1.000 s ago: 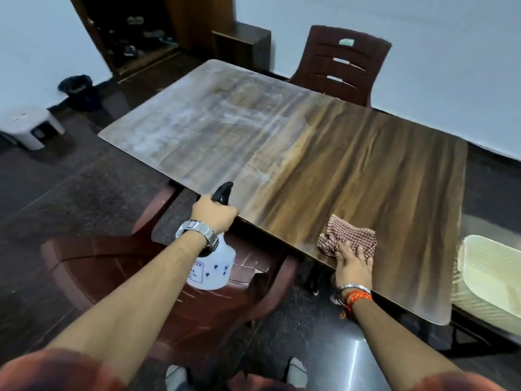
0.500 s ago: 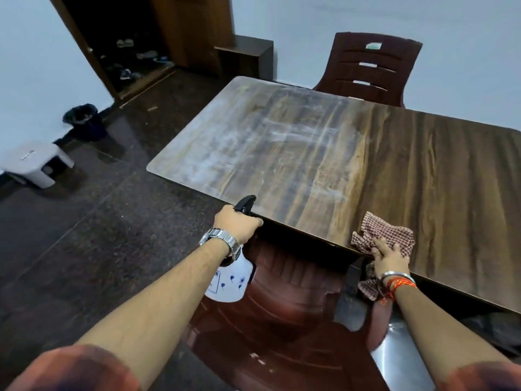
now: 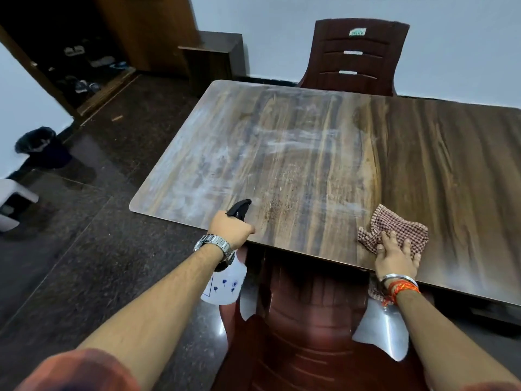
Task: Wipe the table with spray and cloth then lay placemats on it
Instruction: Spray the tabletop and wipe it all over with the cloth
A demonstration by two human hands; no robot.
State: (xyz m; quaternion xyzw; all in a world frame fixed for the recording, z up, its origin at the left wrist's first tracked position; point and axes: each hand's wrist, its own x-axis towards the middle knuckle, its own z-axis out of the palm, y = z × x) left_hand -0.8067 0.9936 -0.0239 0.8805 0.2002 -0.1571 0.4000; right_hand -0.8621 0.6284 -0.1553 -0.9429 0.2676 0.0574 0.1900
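Observation:
A dark wood-grain table (image 3: 324,153) fills the middle of the view; its left half is dusty and whitish, its right half darker. My left hand (image 3: 229,228) grips a white spray bottle (image 3: 225,286) with a black trigger head, held at the table's near edge with the nozzle over the dusty part. My right hand (image 3: 394,256) presses flat on a red-checked cloth (image 3: 394,225) lying on the table near the front edge. Part of the cloth hangs below the edge by my wrist. No placemats are in view.
A maroon plastic chair (image 3: 310,334) stands right below me, tucked under the near edge. Another maroon chair (image 3: 355,57) is at the far side. A dark bin (image 3: 39,142) and white stool (image 3: 14,201) sit on the floor at left, a small cabinet (image 3: 214,57) behind.
The view has shifted left along the table and closer in. My left hand and the bottle now sit over the table's edge. My right hand and cloth have slid leftward toward the dusty half.

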